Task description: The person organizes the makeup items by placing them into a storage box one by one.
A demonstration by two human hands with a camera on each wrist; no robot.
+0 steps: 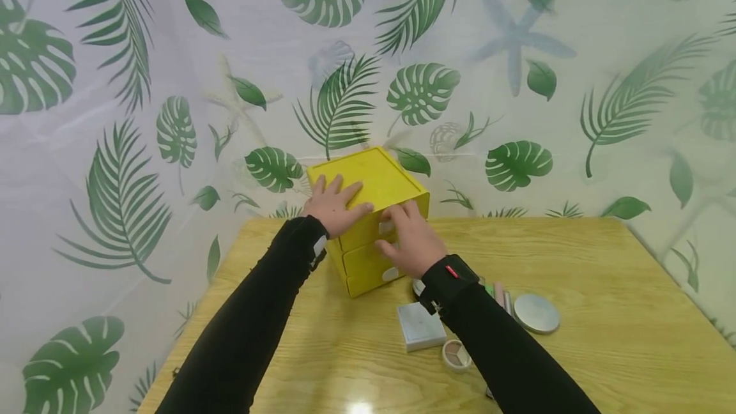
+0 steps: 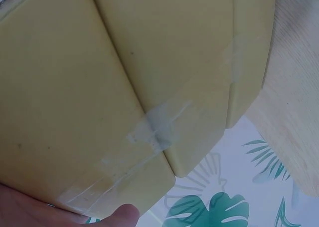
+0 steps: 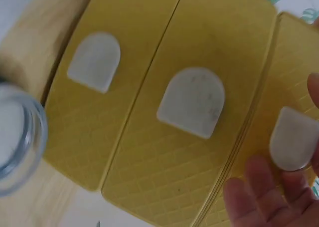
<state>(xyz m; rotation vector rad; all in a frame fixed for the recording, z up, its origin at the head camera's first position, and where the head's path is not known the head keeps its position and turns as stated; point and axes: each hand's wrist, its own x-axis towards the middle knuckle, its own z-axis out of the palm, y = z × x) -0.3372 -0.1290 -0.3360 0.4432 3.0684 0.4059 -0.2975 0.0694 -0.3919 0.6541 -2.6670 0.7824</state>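
A yellow cabinet with stacked drawers (image 1: pixel 368 174) stands on the table against the wall. My left hand (image 1: pixel 336 208) lies with spread fingers on its top near the front left edge; in the left wrist view the thumb shows by the taped side panel (image 2: pixel 189 62). My right hand (image 1: pixel 415 241) is at the top drawer's front, its thumb and fingers apart around the white pull tab (image 3: pixel 294 139). Fingertips (image 3: pixel 259 179) reach the tab's edge. Two more white tabs (image 3: pixel 193 102) show on the lower drawers, whose fronts sit flush.
On the table (image 1: pixel 586 273), right of the cabinet, lie a white square box (image 1: pixel 421 326), a round palette (image 1: pixel 457 356) and a round silver tin (image 1: pixel 536 313). Small pink and green tubes (image 1: pixel 499 294) lie partly behind my right forearm. A clear round jar (image 3: pixel 20 137) stands close to the drawers.
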